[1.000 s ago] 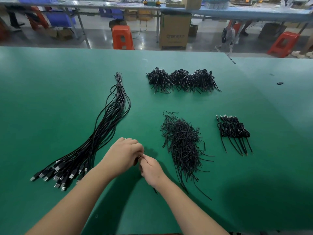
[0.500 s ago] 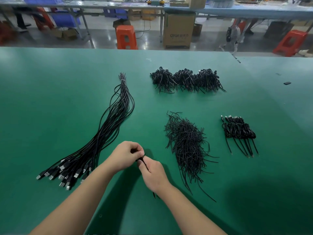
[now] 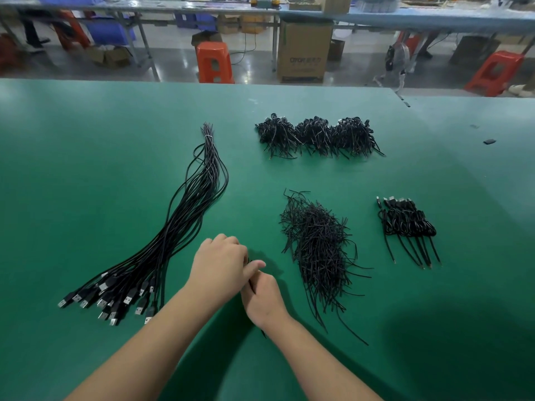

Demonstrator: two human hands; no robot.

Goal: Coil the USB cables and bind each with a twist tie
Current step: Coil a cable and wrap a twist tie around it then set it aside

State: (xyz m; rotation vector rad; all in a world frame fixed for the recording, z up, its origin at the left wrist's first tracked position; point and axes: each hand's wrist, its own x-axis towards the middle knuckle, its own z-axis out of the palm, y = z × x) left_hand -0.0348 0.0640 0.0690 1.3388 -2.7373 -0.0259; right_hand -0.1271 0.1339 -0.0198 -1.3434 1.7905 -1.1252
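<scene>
My left hand and my right hand meet low over the green table, fingers curled round a black USB cable that they mostly hide; only a short black end shows under my right wrist. A long bundle of loose black USB cables lies to the left, plugs fanned near the front. A heap of black twist ties lies just right of my hands. A row of several coiled, tied cables sits further right.
Three piles of bound black cables lie at the back of the table. A small dark piece rests at the far right. Beyond the table's far edge are orange stools and a cardboard box.
My hands have stayed together at the same spot. My left hand's fingers shifted over the cable, and its thumb now sticks out to the right above my right hand.
</scene>
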